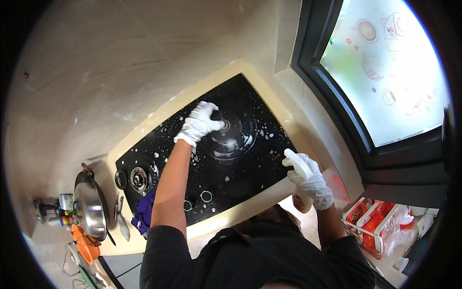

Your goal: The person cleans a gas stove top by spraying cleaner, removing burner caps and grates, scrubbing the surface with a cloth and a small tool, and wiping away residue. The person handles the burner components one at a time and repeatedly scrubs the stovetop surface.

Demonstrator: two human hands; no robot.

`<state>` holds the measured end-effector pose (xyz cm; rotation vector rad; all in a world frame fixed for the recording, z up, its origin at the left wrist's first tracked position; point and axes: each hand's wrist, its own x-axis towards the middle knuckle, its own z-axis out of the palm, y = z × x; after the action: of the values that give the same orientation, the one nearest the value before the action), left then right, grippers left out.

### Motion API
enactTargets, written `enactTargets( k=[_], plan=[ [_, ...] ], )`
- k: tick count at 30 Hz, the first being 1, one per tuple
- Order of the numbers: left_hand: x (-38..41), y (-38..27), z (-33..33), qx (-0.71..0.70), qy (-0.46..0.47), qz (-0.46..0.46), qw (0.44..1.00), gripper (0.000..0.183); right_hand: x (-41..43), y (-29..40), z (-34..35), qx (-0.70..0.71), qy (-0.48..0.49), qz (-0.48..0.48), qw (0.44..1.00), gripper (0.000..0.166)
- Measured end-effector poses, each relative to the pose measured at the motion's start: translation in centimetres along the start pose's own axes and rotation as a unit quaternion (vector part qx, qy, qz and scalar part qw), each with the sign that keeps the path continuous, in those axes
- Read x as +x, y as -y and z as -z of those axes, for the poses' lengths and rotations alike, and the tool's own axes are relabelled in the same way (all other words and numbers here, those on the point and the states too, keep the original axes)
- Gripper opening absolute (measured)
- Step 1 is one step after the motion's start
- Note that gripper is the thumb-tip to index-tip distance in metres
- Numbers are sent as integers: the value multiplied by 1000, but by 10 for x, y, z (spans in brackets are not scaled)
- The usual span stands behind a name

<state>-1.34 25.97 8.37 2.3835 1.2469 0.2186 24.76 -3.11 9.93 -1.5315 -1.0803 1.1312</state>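
My left hand (pixel 202 123), in a white glove, is over the black glass cooktop (pixel 238 180), beside the round burner recess (pixel 232 139). Its thumb and fingers are spread around a dark round piece; whether they grip it is unclear. My right hand (pixel 312 180), also gloved, holds a white trigger spray bottle (pixel 300 164) by its neck at the cooktop's near right corner. White foam spots (pixel 263 133) are scattered over the glass, with streaks in the recess. A metal burner (pixel 139 179) shows at the left, next to a black ring (pixel 121 179) and a purple cloth (pixel 144 213).
A wok with a shiny metal lid or bowl (pixel 90 206) stands left of the cooktop, near utensils (pixel 122 220) and an orange basin (pixel 86 245). A tiled wall (pixel 126 72) rises behind. A dark window frame (pixel 325 94) and a white rack with red bags (pixel 364 227) are at the right.
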Motion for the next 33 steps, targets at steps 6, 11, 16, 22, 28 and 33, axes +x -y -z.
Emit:
enactTargets(
  k=[6,11,16,22,28,33],
  plan=[
    [-42,102,39,0,-84,202,976,63,-1,5,-1,-20,15,-4,1000,40],
    [-86,190,28,44,-104,295,949,67,3,-6,-10,-104,24,52,993,39],
    [-99,199,38,12,-83,368,926,69,-2,6,-25,-82,9,-45,996,34],
    [-108,234,40,30,-107,360,926,69,-4,8,-38,-63,-19,-54,996,35],
    [-137,284,52,36,-151,414,897,58,-8,3,-37,-193,3,79,978,51],
    [-196,327,56,68,-260,490,829,53,-15,-10,-39,-175,-24,33,984,61]
  ],
)
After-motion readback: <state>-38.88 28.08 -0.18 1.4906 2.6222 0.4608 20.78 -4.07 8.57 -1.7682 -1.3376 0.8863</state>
